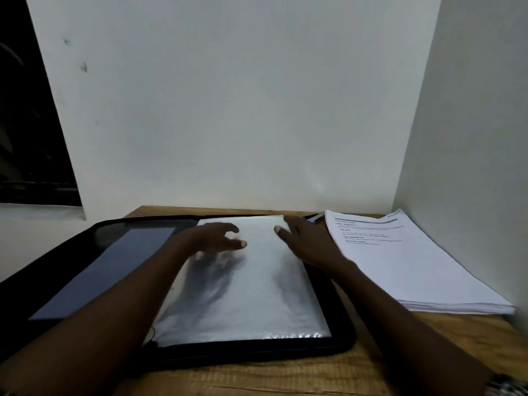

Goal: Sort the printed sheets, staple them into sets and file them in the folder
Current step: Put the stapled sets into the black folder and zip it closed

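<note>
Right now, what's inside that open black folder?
Clear sleeves fill the right half of the folder; a grey pocket lies on its left half. The left hand and right hand cover part of the sleeves; whether they hold sheets cannot be seen.

This looks like a small spot for paper work, in a home or an office. A brown wooden desk (pixel 285 378) fills the bottom of the frame, pushed into a corner of plain white walls (pixel 228 110). A stack of printed sheets (pixel 414 267) lies at the right, and an open black folder (pixel 257 352) lies in the middle. The dark patch (pixel 28 124) at the upper left may be a window.
</note>
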### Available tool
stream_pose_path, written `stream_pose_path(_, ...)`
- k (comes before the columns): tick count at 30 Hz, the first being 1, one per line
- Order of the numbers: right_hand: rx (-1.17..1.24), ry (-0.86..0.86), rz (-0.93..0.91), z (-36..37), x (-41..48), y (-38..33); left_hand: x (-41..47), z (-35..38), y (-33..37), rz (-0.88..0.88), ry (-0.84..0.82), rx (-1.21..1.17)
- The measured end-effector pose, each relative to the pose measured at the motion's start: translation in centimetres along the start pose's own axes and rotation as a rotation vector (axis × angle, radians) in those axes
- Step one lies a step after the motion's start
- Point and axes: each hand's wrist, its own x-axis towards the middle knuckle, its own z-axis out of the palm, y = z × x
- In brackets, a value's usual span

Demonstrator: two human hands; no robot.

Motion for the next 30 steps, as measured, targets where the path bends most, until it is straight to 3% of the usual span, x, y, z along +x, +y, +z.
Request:
stream_pose_path(4, 0.118, 0.126, 0.099, -5.1, 0.5, 2.3, 0.9, -0.8, 4.0, 0.058, 0.055, -0.19)
stream_pose_path(9, 0.045, 0.173, 0.272, -9.3, -0.6, 8.6, 3.1, 1.5, 10.3, 0.115, 0.149, -0.391)
stream_pose_path(14, -0.302, 0.03, 0.395, -9.7, -2.1, 13.5, 6.3, 5.3, 15.1, 0.076, 0.239, -0.788)
stream_pose_path(19, -0.373, -0.01, 0.361, -8.6, -1.5, 14.0, 8.7, 8.5, 18.1, -0.002, 0.344, -0.964)
stream_pose_path(30, -0.247, -0.056, 0.356, -8.7, -1.0, 12.4, 8.6, 8.7, 17.2, 0.008, 0.181, -1.468)
